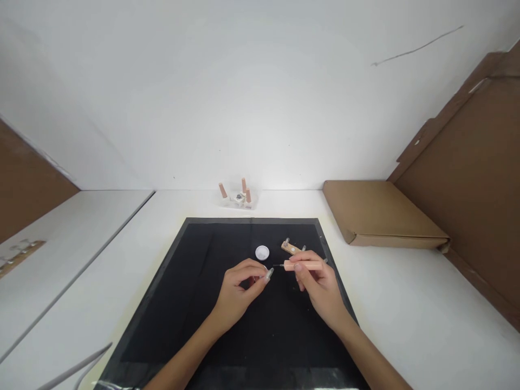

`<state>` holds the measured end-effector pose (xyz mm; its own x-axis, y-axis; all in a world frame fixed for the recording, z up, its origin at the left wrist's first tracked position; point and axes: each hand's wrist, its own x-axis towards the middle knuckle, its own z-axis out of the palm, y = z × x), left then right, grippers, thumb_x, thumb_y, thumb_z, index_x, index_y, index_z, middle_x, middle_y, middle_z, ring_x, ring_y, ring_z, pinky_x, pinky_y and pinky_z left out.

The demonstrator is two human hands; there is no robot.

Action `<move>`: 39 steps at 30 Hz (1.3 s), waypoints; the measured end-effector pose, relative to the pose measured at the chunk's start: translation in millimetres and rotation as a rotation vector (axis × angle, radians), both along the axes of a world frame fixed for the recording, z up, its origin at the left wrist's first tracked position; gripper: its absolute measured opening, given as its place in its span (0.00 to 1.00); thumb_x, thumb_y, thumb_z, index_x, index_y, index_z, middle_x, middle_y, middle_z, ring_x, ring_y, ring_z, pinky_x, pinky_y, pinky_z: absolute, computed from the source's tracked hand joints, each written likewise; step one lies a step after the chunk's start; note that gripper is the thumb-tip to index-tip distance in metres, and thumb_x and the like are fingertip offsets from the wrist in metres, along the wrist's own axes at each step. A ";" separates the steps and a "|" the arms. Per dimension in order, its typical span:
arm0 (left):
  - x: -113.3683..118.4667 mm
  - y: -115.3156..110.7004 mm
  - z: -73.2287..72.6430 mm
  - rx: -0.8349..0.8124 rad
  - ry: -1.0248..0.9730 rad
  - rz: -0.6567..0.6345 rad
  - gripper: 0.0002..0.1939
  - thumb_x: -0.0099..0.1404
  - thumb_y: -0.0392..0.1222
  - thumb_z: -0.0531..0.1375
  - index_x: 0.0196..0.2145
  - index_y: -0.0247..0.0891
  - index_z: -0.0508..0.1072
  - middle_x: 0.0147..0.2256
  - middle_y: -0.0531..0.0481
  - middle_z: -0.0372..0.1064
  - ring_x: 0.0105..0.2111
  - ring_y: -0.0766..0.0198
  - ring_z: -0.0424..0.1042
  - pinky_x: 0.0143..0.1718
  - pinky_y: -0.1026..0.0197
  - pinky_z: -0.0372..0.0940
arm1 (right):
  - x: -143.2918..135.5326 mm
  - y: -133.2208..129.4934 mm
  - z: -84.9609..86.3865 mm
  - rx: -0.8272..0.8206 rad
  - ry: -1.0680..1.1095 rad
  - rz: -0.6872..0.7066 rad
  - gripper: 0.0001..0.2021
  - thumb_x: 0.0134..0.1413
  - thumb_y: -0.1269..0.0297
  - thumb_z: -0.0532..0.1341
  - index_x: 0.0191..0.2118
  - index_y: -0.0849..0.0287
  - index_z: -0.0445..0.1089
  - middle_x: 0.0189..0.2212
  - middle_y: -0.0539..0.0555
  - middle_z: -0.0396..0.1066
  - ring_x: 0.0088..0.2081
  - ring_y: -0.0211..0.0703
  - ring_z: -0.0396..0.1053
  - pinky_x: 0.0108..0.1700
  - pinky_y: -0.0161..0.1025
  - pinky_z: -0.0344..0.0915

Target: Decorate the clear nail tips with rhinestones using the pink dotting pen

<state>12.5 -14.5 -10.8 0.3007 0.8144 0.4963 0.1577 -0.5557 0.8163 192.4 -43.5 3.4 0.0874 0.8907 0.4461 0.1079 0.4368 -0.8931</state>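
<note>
My left hand is closed, pinching a small glossy nail tip between thumb and fingers. From the right, my right hand grips a peach-coloured brush handle, its thin dark brush pointing left. The brush end is close to the nail tip; whether they touch is hard to tell. Just above my left fingers lies a small round white dish. Partly behind my right hand, a wooden strip holds clear nail tips on stands.
A black mat covers the middle of the white table. At the back stands a clear tray with peach-capped bottles. A flat cardboard box is at right. Another wooden strip with small stands lies far left.
</note>
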 end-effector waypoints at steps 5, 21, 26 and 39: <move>0.6 1.0 2.1 0.014 -0.007 -0.018 0.05 0.59 0.33 0.60 0.28 0.35 0.77 0.27 0.46 0.73 0.26 0.65 0.71 0.24 0.66 0.66 | -0.4 -4.3 1.9 -0.043 -0.052 0.168 0.11 0.57 0.60 0.58 0.30 0.55 0.76 0.32 0.53 0.73 0.25 0.36 0.67 0.21 0.32 0.61; -1.4 0.2 1.4 0.015 0.004 -0.004 0.05 0.58 0.33 0.61 0.27 0.35 0.77 0.27 0.46 0.74 0.26 0.65 0.72 0.24 0.66 0.66 | -1.1 -0.4 -0.8 -0.046 0.088 0.052 0.12 0.57 0.58 0.58 0.26 0.57 0.72 0.32 0.51 0.71 0.17 0.29 0.59 0.18 0.30 0.59; -0.1 0.0 1.5 0.034 0.022 -0.024 0.05 0.59 0.32 0.60 0.29 0.36 0.77 0.28 0.45 0.74 0.27 0.65 0.72 0.23 0.67 0.66 | -2.8 -2.9 1.2 -0.075 0.015 0.149 0.12 0.57 0.58 0.59 0.28 0.56 0.75 0.31 0.53 0.72 0.20 0.31 0.61 0.19 0.30 0.60; -1.9 -1.0 -0.5 0.058 0.043 -0.006 0.06 0.57 0.29 0.60 0.27 0.35 0.77 0.28 0.45 0.75 0.26 0.65 0.72 0.22 0.67 0.65 | -0.8 2.3 -0.1 -0.116 0.115 -0.036 0.10 0.56 0.60 0.59 0.28 0.58 0.72 0.32 0.51 0.70 0.17 0.27 0.58 0.17 0.29 0.57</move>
